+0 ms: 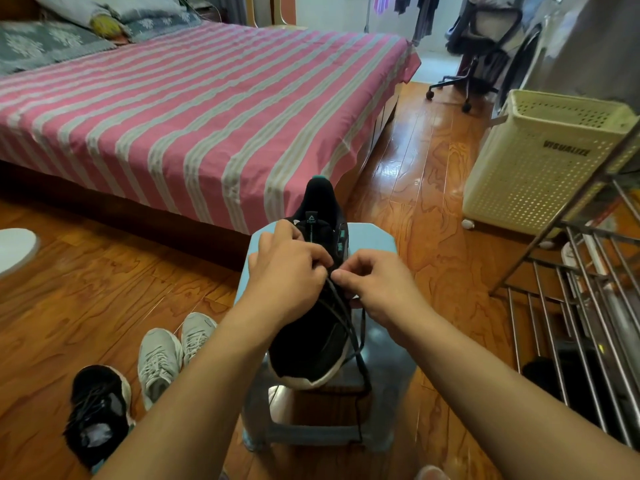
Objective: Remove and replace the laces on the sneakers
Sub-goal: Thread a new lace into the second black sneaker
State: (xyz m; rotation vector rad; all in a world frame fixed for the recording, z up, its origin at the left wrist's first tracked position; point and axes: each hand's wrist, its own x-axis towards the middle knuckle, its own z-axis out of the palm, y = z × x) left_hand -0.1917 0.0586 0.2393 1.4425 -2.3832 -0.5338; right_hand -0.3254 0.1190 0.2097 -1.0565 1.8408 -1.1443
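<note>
wooden flooring point(86, 289) with a glossy grain is seen across the room, and a bed point(194, 109) spread with a pink and grey striped sheet fills the area from nine to twelve o'clock. at the far left edge a white rounded object point(15, 249) is partly cut off. at seven o'clock a second black sneaker point(98, 414) lies on the floor, and just beside it, toward the middle, a pair of grey sneakers point(173, 351) is set side by side.

at the centre a light blue plastic stool point(374, 239) is placed, and on its seat a black sneaker point(311, 344) with a white sole and teal accents is rested, toe toward the viewer and heel toward the bed. the left hand point(289, 271) is laid over the left side of the shoe's lacing area with its fingers curled, and a black lace point(341, 313) is pinched at its fingertips. the right hand point(372, 284) is brought in from the other side, thumb and fingers closed on the same lace just beside the left fingertips. from the pinch the lace strands are trailed toward six o'clock, over the toe and down past the stool's front edge.

at two o'clock a cream perforated laundry basket point(540, 161) is stood on the floor, and beyond it, at one o'clock, a black office chair point(478, 53) is seen. from three to five o'clock a metal wire rack point(588, 306) is leaned along the right edge.
</note>
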